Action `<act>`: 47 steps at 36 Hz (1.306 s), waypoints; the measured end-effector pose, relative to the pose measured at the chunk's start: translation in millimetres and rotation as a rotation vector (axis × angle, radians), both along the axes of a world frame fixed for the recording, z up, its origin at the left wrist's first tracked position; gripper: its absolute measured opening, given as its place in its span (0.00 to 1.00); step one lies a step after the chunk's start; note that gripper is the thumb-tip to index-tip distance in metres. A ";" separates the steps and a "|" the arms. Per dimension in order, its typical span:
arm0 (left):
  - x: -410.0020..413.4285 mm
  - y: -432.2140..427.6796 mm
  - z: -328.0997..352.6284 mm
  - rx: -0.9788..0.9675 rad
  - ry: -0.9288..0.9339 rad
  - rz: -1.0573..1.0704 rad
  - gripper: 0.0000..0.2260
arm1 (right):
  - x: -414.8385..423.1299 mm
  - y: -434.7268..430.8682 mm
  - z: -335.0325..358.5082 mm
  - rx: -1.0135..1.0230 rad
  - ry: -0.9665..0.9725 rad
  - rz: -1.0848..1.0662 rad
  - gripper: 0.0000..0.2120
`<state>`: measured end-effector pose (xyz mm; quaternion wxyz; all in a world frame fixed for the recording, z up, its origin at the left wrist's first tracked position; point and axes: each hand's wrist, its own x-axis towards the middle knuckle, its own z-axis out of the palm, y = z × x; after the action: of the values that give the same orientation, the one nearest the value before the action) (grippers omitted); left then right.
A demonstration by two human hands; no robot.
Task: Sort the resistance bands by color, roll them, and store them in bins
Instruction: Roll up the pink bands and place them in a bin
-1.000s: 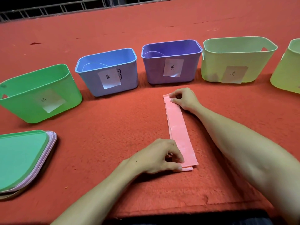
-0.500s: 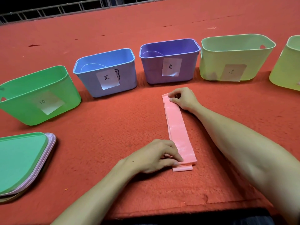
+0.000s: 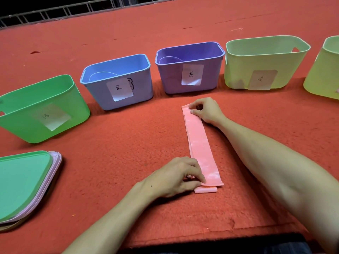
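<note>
Both bare forearms reach forward, the right stretched farther out. The right hand (image 3: 205,110) lies knuckles up, fingers curled, pinching the far end of the band (image 3: 199,142). The left hand (image 3: 176,177) curls over the near end, thumb apparently tucked beneath its edge.

Single head-worn wide-angle view, facing forward and down, close above the red mat (image 3: 128,143), pink band (image 3: 199,142) near centre, forearms (image 3: 110,226) entering from the lower edge, bins (image 3: 143,88) across the upper frame.

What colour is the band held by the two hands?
Pink, a light salmon pink. The band shows best in the head view.
</note>
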<state>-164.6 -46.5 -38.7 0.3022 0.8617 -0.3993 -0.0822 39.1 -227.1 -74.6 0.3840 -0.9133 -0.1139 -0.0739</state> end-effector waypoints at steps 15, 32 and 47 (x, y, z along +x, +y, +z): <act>-7.0 8.8 8.5 -0.084 -0.007 0.069 0.06 | 1.9 0.7 -1.6 -0.019 -0.009 0.002 0.09; -13.0 10.2 8.7 0.004 -0.067 0.059 0.05 | 1.6 1.1 -1.6 -0.015 0.002 -0.006 0.10; -12.2 11.1 -8.5 0.046 -0.086 0.025 0.04 | -0.1 1.4 -0.4 -0.024 -0.010 -0.005 0.10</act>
<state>-176.8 -35.4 -47.1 0.2660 0.8760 -0.3991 -0.0505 39.0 -225.6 -74.9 0.3723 -0.9177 -0.1144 -0.0782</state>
